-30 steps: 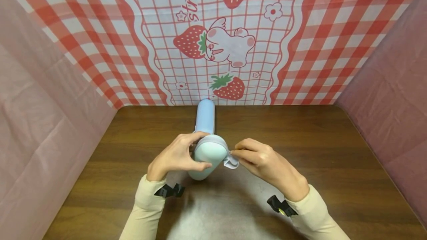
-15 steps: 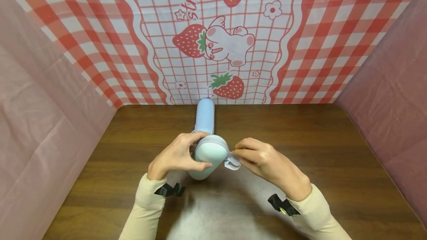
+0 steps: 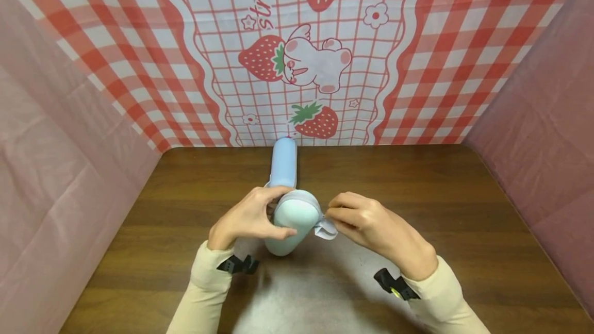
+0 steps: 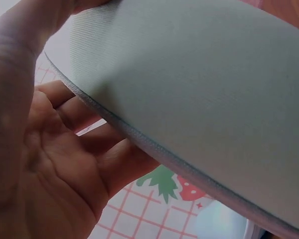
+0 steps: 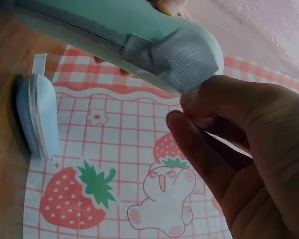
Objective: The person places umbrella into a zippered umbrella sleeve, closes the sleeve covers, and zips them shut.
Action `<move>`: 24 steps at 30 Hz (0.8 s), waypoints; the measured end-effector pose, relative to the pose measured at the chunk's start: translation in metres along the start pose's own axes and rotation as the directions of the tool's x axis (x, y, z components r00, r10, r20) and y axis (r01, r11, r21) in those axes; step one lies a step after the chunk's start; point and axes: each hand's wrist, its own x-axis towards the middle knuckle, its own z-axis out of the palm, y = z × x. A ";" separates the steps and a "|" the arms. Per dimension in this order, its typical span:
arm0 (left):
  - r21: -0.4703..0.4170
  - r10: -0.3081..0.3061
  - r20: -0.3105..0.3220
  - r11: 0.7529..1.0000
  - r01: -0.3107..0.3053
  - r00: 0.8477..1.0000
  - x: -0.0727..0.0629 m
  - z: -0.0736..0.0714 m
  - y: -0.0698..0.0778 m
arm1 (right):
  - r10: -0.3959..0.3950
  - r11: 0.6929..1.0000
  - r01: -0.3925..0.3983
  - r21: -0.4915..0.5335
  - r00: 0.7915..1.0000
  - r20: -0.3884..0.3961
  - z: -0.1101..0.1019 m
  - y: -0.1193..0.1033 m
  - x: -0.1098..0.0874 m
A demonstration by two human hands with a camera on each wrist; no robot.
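A mint-green zippered case, shaped like a long pencil case, is held up over the table with one rounded end toward me. My left hand grips it from the left, thumb on the near side and fingers behind. In the left wrist view its grey zipper seam runs past those fingers. A grey fabric loop sticks out from the case's end in the right wrist view. Beside this loop, my right hand pinches the zipper pull between thumb and fingertips; the pull is mostly hidden by them.
Behind the mint case, a light blue zippered case lies on the wooden table against the back cloth. That strawberry-print cloth rises at the table's far edge. Pink cloth walls stand at both sides.
The mint case and both hands have shifted very slightly right and down in the head view. Both grips look the same, and the blue case stays in place.
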 end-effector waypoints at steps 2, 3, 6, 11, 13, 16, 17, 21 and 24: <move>0.006 0.003 0.007 1.000 -0.003 1.000 0.001 0.001 -0.001 | -0.004 1.000 0.004 -0.006 1.000 -0.001 -0.001 0.000 -0.001; 0.004 0.004 0.009 1.000 -0.004 1.000 0.001 0.001 -0.001 | -0.004 1.000 0.004 -0.009 1.000 0.002 -0.001 -0.001 -0.001; -0.011 0.005 0.013 1.000 -0.005 1.000 0.000 0.002 -0.002 | -0.004 1.000 0.004 -0.012 1.000 0.016 0.001 -0.002 -0.001; -0.035 0.002 0.016 0.999 -0.002 1.000 -0.002 0.003 -0.002 | -0.022 1.000 0.022 -0.015 1.000 0.020 0.006 -0.001 0.000; -0.052 -0.009 0.022 0.999 0.010 1.000 -0.002 0.003 -0.001 | -0.027 1.000 0.027 -0.014 0.999 0.022 0.007 -0.001 0.000; -0.068 -0.032 0.029 0.997 0.034 0.999 -0.002 0.003 -0.001 | -0.026 1.000 0.026 -0.016 1.000 0.016 0.007 -0.001 0.001; -0.070 -0.038 0.029 0.997 0.039 0.999 -0.002 0.003 0.000 | -0.024 1.000 0.024 -0.016 1.000 0.012 0.006 -0.001 0.001; -0.045 -0.033 0.022 0.998 0.034 0.999 -0.001 0.001 0.002 | -0.001 1.000 0.001 -0.012 1.000 -0.007 0.003 0.000 0.001; -0.018 -0.014 0.013 1.000 0.014 1.000 0.001 0.000 0.004 | 0.021 1.000 -0.021 0.000 1.000 -0.007 0.002 0.001 0.000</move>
